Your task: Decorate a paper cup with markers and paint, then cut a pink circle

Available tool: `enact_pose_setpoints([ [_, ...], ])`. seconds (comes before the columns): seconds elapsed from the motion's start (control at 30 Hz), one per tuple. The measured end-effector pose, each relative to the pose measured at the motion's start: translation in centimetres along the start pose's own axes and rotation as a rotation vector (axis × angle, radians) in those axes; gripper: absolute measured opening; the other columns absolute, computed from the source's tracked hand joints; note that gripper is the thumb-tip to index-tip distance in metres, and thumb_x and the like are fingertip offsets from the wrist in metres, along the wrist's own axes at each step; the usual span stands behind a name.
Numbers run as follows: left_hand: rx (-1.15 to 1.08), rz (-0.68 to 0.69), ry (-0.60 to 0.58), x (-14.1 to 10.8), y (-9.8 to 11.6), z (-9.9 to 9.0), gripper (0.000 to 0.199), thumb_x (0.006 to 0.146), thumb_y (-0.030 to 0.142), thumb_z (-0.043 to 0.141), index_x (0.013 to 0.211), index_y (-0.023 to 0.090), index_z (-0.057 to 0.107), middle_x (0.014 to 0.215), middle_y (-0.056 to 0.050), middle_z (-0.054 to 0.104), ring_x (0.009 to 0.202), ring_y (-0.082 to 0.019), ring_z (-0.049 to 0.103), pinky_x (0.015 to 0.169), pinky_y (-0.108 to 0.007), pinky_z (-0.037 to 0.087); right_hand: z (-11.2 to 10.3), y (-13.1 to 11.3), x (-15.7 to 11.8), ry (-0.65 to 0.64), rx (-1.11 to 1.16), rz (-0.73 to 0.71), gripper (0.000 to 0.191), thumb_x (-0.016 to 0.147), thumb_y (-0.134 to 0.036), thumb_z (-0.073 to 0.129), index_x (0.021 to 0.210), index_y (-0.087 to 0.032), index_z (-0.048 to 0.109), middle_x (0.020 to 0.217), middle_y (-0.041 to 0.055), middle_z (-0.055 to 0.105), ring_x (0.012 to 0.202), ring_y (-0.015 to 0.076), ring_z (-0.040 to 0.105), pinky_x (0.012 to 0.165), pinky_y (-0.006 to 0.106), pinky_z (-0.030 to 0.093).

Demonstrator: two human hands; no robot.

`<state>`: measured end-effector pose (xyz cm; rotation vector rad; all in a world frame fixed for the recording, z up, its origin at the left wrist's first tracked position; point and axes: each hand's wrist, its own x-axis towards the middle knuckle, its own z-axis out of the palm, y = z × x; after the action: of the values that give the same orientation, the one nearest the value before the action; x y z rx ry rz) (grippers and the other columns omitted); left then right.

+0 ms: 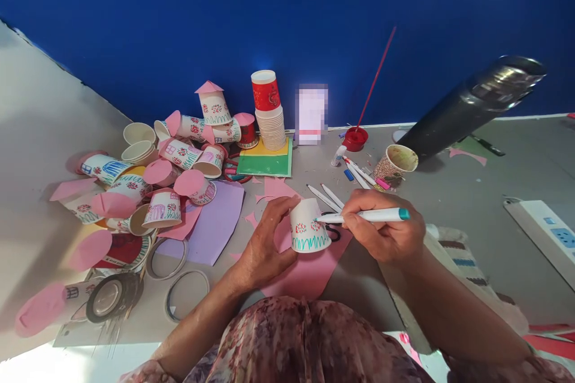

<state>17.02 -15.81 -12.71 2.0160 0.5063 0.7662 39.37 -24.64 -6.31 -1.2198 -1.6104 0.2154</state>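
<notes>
An upside-down white paper cup [309, 218] stands over pink paper [309, 278], with green zigzag grass round its rim and red flower dots above. My left hand [269, 242] grips the cup's left side, thumb near the rim and fingers behind it. A white marker with a teal end cap [380, 215] is pinched in my right hand [389, 227], its tip at the cup's right side by the red dots. Black scissor handles [333, 232] show partly behind the cup. Several more markers [320, 196] lie just beyond my hands.
Decorated cups with pink paper roofs [164, 206] crowd the left side. Tape rolls [186, 294] lie in front of them. A tall cup stack [269, 125] stands at the back. To the right are a patterned cup [394, 167], a black flask [462, 111] and a power strip [545, 233].
</notes>
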Motion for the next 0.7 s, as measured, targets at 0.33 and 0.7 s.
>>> enact_pose_setpoints([
  [0.33, -0.031, -0.062, -0.001, 0.09, 0.00, -0.02, 0.081, 0.079, 0.003, 0.067, 0.150, 0.030, 0.042, 0.150, -0.011, 0.049, 0.142, -0.029, 0.049, 0.122, -0.050, 0.042, -0.25, -0.11, 0.45, 0.009, -0.037, -0.025, 0.016, 0.091, -0.011, 0.058, 0.080, -0.023, 0.061, 0.062, -0.0026, 0.061, 0.050, 0.0123, 0.053, 0.049, 0.030, 0.039],
  [0.7, -0.090, -0.073, -0.009, 0.09, -0.20, 0.11, 0.083, 0.079, 0.004, 0.068, 0.152, 0.033, 0.041, 0.151, -0.010, 0.048, 0.144, -0.030, 0.048, 0.122, -0.051, 0.041, -0.14, -0.04, 0.46, 0.044, 0.002, -0.032, 0.014, 0.091, -0.012, 0.057, 0.081, -0.021, 0.062, 0.062, -0.0027, 0.061, 0.051, 0.0109, 0.053, 0.050, 0.027, 0.039],
])
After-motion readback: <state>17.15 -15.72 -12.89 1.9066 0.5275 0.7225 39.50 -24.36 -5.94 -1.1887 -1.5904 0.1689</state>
